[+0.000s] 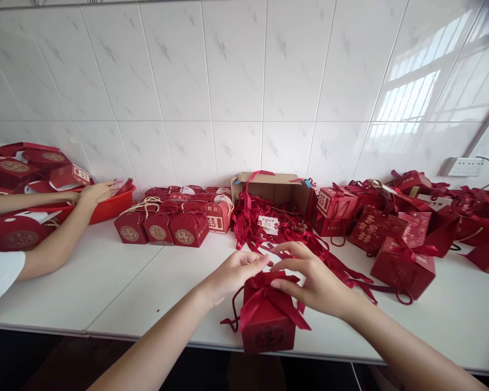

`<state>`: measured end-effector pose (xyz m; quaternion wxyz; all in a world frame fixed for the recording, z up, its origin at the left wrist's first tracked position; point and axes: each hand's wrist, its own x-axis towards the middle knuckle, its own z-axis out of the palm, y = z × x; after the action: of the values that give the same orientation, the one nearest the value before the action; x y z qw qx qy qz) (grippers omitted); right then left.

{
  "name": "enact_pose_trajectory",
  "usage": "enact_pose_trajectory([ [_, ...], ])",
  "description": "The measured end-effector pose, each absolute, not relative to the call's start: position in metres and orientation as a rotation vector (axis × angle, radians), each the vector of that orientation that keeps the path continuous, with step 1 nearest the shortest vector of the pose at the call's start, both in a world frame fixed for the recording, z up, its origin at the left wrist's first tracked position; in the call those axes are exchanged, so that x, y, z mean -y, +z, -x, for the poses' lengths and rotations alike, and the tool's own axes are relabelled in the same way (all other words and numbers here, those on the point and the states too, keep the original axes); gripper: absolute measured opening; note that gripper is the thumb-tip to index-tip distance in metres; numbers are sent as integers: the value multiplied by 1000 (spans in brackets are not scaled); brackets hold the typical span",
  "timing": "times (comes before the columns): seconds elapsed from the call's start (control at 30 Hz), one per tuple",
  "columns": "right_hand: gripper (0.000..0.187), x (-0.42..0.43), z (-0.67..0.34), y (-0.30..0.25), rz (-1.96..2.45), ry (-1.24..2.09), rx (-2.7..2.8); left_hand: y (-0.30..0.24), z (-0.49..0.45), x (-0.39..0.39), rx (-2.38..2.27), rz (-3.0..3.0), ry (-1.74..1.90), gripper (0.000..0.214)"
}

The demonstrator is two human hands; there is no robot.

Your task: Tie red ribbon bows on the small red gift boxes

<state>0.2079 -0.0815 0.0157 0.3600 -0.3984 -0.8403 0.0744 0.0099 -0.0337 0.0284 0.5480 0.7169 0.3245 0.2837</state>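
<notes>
A dark red gift box (268, 331) stands at the table's front edge, with a shiny red ribbon bow (269, 297) on its top. A twisted red cord (233, 320) hangs at its left side. My left hand (234, 274) is just above the box's left top edge, fingers curled in and thumb pressed against them; whatever it may hold is hidden. Over the right of the box top is my right hand (309, 277), its fingers apart and loosely bent, the thumb close to the bow. I see nothing held in it.
Red ribbons (264, 214) spill from a cardboard box (275, 191) by the wall. Closed red boxes (163, 225) stand left; ribboned boxes (403, 266) crowd the right. Far left, another person's hands (95, 193) reach over a red basin (112, 209). A power strip (464, 166) is right.
</notes>
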Motion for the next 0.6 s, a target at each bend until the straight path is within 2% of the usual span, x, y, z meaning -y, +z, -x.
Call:
enact_pose_trajectory([
  [0.13,6,72,-188,15,1070,155,2240,38,-11,30,-850,-1856,747,50],
  [0.3,10,75,-184,11,1122,116,2205,23,7,49,-1076,-1979,1012,19],
  [0.43,13,80,-187,8,1145,176,2214,0,27,72,-1282,-1931,1002,25],
  [0.6,8,80,-189,1,1124,223,2174,-9,26,86,-1228,-1845,792,41],
])
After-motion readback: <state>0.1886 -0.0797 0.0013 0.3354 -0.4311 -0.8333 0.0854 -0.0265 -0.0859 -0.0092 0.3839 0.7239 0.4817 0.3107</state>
